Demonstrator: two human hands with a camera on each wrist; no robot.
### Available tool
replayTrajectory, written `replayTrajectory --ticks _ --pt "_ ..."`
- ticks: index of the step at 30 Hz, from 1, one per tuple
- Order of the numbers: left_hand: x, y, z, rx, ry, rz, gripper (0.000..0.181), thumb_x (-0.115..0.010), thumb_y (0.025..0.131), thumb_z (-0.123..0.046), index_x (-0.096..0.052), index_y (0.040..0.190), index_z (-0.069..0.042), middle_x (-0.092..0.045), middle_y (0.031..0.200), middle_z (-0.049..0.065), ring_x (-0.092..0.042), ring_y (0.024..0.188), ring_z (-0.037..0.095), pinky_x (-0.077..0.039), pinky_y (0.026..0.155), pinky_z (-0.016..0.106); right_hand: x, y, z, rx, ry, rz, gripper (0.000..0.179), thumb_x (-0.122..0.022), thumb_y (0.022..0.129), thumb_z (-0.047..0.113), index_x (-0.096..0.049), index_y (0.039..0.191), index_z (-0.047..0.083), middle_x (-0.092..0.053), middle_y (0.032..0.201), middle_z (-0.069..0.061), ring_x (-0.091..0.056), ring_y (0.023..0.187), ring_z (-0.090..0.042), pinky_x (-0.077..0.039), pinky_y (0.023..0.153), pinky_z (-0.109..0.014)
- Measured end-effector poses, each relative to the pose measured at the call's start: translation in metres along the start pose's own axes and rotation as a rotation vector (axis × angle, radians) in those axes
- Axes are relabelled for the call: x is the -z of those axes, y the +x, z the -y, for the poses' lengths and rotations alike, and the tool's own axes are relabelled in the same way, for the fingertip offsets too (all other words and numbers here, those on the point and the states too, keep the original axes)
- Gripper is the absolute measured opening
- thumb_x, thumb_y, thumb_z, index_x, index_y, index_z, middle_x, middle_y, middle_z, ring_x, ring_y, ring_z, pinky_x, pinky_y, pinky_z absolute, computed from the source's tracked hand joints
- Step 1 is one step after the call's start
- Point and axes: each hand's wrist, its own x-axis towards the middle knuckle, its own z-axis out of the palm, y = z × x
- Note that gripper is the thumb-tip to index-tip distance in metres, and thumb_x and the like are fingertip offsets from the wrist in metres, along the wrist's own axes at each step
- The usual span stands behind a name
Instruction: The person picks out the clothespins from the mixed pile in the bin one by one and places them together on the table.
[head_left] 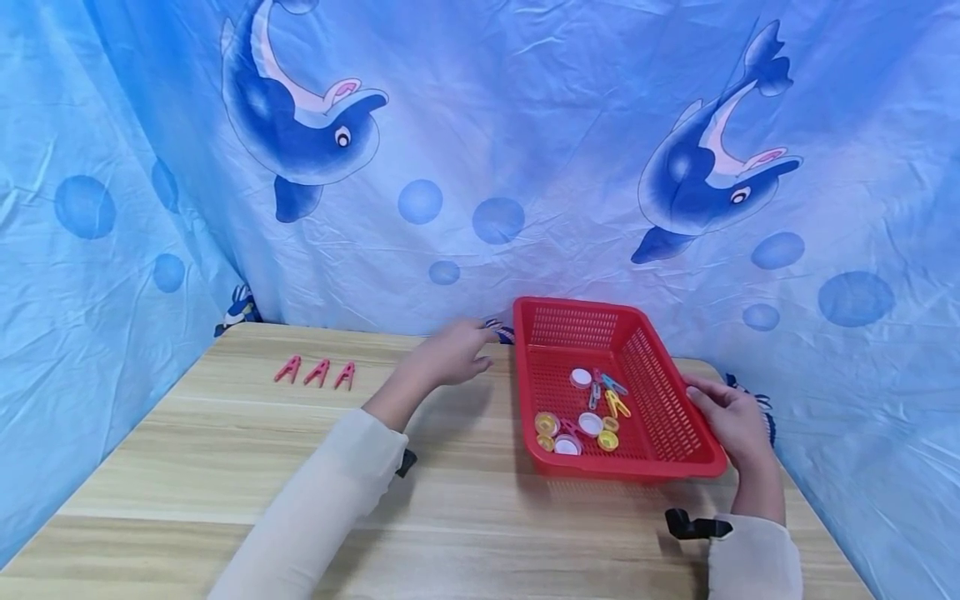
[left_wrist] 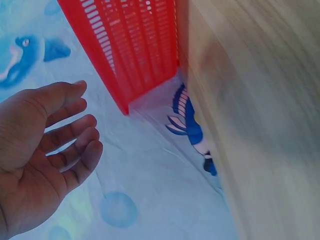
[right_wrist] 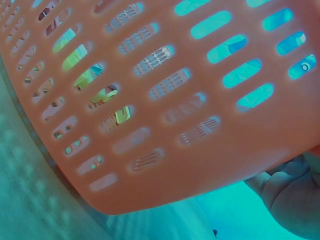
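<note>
No readable lettering or numbers.

Three pinkish-red clips (head_left: 318, 369) stand out against a pale, brown-streaked tabletop (head_left: 187, 467); a red basket (head_left: 626, 469) sets off white and yellow discs (head_left: 590, 424) and a yellow clip (head_left: 617, 403), while blue dolphins (head_left: 255, 108) and round blue spots (head_left: 498, 220) pattern the light-blue curtain (head_left: 525, 125).

Between the sleeves (head_left: 330, 492) there is room to pass from the tabletop's (head_left: 487, 533) near edge to the red basket (head_left: 663, 392). It blocks the way toward the right edge but is open above.
</note>
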Motion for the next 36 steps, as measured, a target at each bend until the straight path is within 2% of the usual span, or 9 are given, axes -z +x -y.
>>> replayTrajectory --ticks 4,8,12,19,23,26,32,36 --pt "0.003 0.009 -0.013 -0.055 0.014 -0.007 0.03 -0.072 0.095 -0.017 -0.072 0.124 -0.008 -0.068 0.122 0.01 -0.064 0.114 0.027 -0.052 0.099 0.041 0.0 0.0 -0.001 0.015 -0.001 0.005 0.064 -0.055 0.102 0.052 -0.052 0.15 0.01 -0.058 0.135 -0.024 -0.068 0.09 -0.014 -0.061 0.074 -0.032" --pt "0.006 0.016 -0.028 -0.084 0.049 0.004 0.025 -0.071 0.097 -0.021 -0.073 0.119 -0.009 -0.067 0.113 0.005 -0.063 0.107 0.021 -0.053 0.094 0.036 0.0 0.0 -0.001 0.02 0.0 0.007 0.063 -0.055 0.102 0.051 -0.052 0.15 0.009 -0.058 0.135 -0.025 -0.068 0.09 -0.014 -0.061 0.073 -0.032" --pt "0.008 0.02 -0.047 -0.075 0.086 0.06 0.03 -0.069 0.099 -0.028 -0.071 0.123 -0.01 -0.065 0.109 0.003 -0.06 0.099 0.017 -0.053 0.089 0.033 0.0 0.0 0.0 0.015 -0.005 0.007 0.064 -0.056 0.102 0.051 -0.052 0.15 0.009 -0.058 0.135 -0.024 -0.068 0.09 -0.014 -0.061 0.073 -0.032" --pt "0.003 0.034 -0.074 -0.109 0.13 0.159 0.037 -0.068 0.099 -0.034 -0.069 0.133 -0.017 -0.065 0.133 0.004 -0.059 0.122 0.02 -0.051 0.103 0.036 0.0 0.0 0.0 0.005 0.005 0.011 0.063 -0.055 0.103 0.05 -0.052 0.15 0.009 -0.058 0.135 -0.024 -0.069 0.089 -0.014 -0.061 0.073 -0.033" --pt "-0.006 0.044 -0.083 -0.146 0.141 0.195 0.037 -0.07 0.098 -0.033 -0.069 0.133 -0.02 -0.066 0.131 0.002 -0.06 0.121 0.018 -0.051 0.103 0.035 0.0 0.0 0.0 -0.004 0.011 0.009 0.062 -0.056 0.103 0.049 -0.052 0.15 0.009 -0.057 0.135 -0.024 -0.069 0.089 -0.014 -0.061 0.073 -0.033" --pt "-0.013 0.05 -0.087 -0.151 0.111 0.223 0.038 -0.074 0.096 -0.033 -0.07 0.132 -0.022 -0.067 0.127 -0.001 -0.061 0.116 0.015 -0.052 0.101 0.034 0.0 0.0 0.0 -0.006 0.009 0.012 0.062 -0.055 0.103 0.05 -0.052 0.15 0.01 -0.057 0.136 -0.024 -0.069 0.09 -0.014 -0.061 0.074 -0.033" --pt "-0.028 0.056 -0.095 -0.11 -0.042 0.317 0.045 -0.081 0.089 -0.032 -0.07 0.132 -0.025 -0.068 0.124 -0.006 -0.062 0.115 0.012 -0.054 0.099 0.033 0.0 0.001 0.001 -0.012 0.001 0.012 0.064 -0.056 0.102 0.052 -0.052 0.151 0.011 -0.057 0.136 -0.023 -0.068 0.092 -0.016 -0.06 0.074 -0.032" --pt "-0.034 0.061 -0.101 -0.086 -0.087 0.375 0.043 -0.082 0.087 -0.032 -0.07 0.128 -0.025 -0.067 0.123 -0.008 -0.062 0.111 0.01 -0.054 0.098 0.032 0.0 0.0 0.001 -0.015 0.001 0.006 0.062 -0.056 0.103 0.05 -0.052 0.151 0.011 -0.057 0.136 -0.024 -0.068 0.09 -0.016 -0.061 0.073 -0.033"
